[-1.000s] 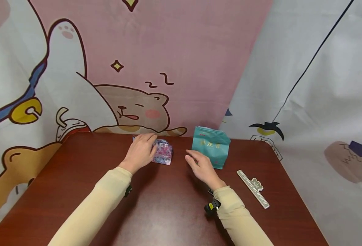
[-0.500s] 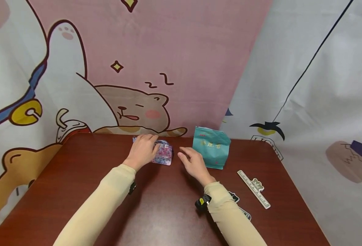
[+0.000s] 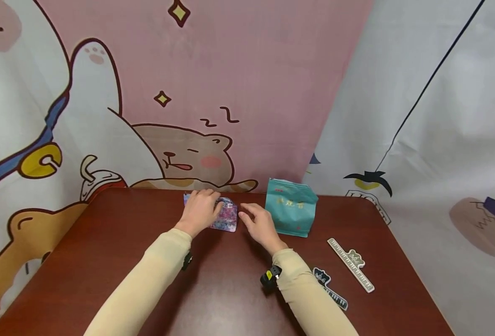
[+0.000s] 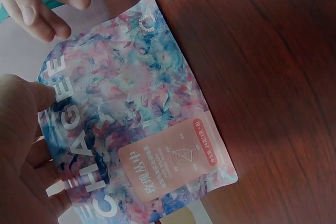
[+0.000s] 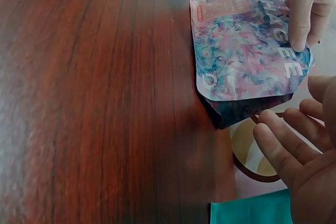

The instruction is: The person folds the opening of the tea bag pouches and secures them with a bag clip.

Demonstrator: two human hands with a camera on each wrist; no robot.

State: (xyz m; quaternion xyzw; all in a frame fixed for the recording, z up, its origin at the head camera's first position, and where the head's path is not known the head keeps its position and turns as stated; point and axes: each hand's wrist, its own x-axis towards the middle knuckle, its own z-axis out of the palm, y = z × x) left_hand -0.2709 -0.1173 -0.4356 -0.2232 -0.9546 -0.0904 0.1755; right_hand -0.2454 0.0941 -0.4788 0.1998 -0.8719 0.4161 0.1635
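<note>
A tea pouch [image 3: 227,218] with a blue-and-pink painted pattern and white "CHAGEE" lettering stands near the table's back edge. My left hand [image 3: 200,211] grips its top edge, thumb [image 4: 31,94] on the printed front and fingers behind, partly hidden. To the pouch's right, my right hand [image 3: 261,226] holds nothing. Its fingers [image 5: 283,148] are extended, close to the pouch's dark side fold [image 5: 247,109]; whether they touch it I cannot tell. Just right of that hand stands a teal pouch [image 3: 291,209] with gold characters.
A pale long clip with piano-key markings [image 3: 351,265] lies on the right of the brown table [image 3: 222,289]. A dark one [image 3: 335,297] is partly covered by my right sleeve [image 3: 304,289]. A cartoon-printed cloth [image 3: 272,93] hangs behind the table.
My right hand has moved left, away from the teal pouch and up to the patterned pouch, uncovering the dark clip. My left hand keeps its grip on the pouch.
</note>
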